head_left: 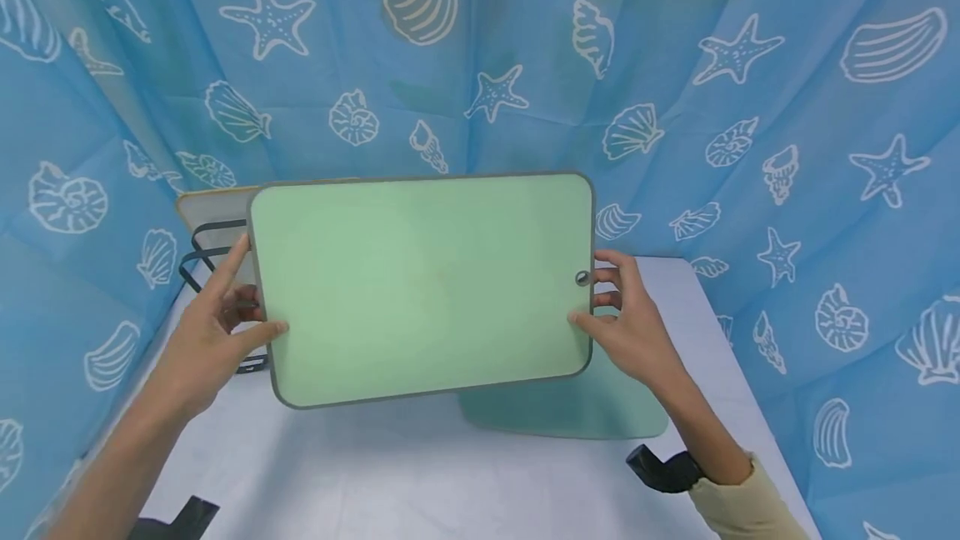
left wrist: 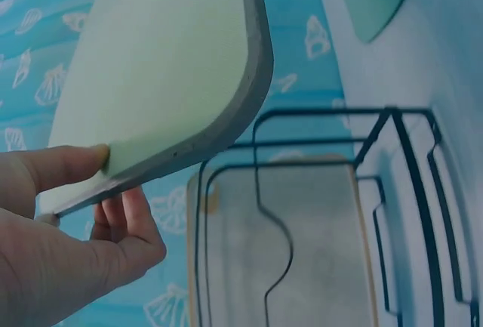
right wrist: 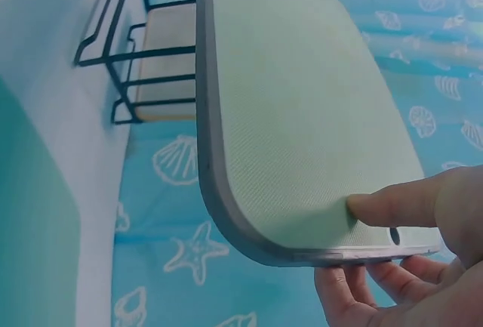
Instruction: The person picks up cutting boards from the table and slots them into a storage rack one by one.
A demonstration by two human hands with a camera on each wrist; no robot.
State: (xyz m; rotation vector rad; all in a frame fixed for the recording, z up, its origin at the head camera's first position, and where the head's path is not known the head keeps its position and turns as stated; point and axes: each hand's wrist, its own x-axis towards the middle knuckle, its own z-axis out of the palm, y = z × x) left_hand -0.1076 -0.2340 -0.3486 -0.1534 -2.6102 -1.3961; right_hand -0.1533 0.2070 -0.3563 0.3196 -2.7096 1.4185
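A pale green cutting board (head_left: 427, 290) with a grey rim and a small hole near its right edge is held up, its broad face toward me. My left hand (head_left: 213, 323) grips its left end, thumb on the front face and fingers behind. At the right end, my right hand (head_left: 626, 319) pinches the board beside the hole, thumb in front. The left wrist view shows the left thumb (left wrist: 72, 165) pressing on the face near the grey edge. In the right wrist view the right fingers (right wrist: 339, 297) lie under the rim.
Behind the board at the left stands a black wire rack (left wrist: 430, 214) with another board (left wrist: 317, 236), tan-edged, in it. A darker green flat sheet (head_left: 570, 407) lies on the white table (head_left: 420, 473). A blue shell-print curtain (head_left: 480, 40) surrounds the table's back and sides.
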